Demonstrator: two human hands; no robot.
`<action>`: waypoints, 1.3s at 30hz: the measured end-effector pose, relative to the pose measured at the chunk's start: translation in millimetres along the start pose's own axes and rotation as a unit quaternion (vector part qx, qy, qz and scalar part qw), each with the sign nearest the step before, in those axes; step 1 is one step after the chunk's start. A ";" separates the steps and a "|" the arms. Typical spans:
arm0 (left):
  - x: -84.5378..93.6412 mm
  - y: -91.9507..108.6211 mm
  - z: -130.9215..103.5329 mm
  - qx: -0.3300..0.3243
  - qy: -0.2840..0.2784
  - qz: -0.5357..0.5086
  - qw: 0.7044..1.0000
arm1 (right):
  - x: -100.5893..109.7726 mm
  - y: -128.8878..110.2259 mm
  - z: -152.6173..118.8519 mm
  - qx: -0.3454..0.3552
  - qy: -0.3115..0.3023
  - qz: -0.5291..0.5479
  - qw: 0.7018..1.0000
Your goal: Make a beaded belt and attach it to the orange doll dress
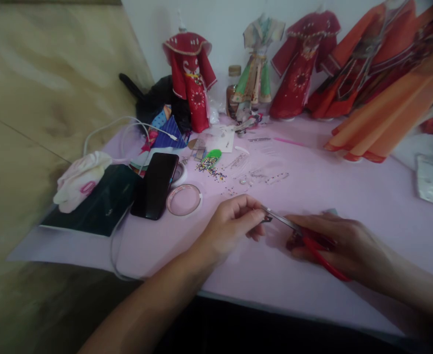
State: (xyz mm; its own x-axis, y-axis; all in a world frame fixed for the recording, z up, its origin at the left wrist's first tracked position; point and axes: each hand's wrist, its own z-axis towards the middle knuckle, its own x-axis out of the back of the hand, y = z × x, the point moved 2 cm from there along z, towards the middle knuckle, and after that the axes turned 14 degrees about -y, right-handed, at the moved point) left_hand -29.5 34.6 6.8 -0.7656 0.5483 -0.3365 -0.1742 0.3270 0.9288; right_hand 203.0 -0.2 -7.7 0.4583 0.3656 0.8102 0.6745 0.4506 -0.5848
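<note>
Scissors with red handles [325, 260] are in my right hand [343, 241], its fingers wrapped round them. Their metal blades point left and reach the fingertips of my left hand [236, 221]. Thumb and fingers of that hand are pinched together on a small dark piece [267, 219], which lies at the blade tips; what it is cannot be made out. Something dark reddish [293, 241] shows under my right fingers, partly hidden. Both hands are above the front part of the pink table [238, 275].
A black phone [155, 184], a tape roll [184, 200], a white cable and a dark green book [105, 201] lie at left. Scattered beads [211, 169] are beyond my hands. Small dressed figures, one in red [197, 98], stand along the back.
</note>
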 end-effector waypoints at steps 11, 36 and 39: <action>-0.6 0.3 1.0 -0.004 -0.001 -0.006 1.000 | -1.8 -0.4 -3.0 0.008 0.017 -0.042 0.999; 0.7 -0.7 1.2 -0.010 -0.002 0.006 1.000 | -10.7 2.1 -5.3 0.019 0.057 -0.095 0.994; 1.0 0.0 1.1 -0.005 0.002 0.008 1.000 | -10.2 1.2 -5.6 0.022 0.064 -0.118 0.991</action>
State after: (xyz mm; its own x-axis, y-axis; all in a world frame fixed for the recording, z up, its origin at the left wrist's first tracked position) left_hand -29.5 36.0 6.3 -0.7705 0.5504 -0.3216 -0.1690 0.3102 0.9355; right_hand 202.3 -8.0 -16.5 0.3623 0.1412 0.9213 0.7464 0.5481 -0.3775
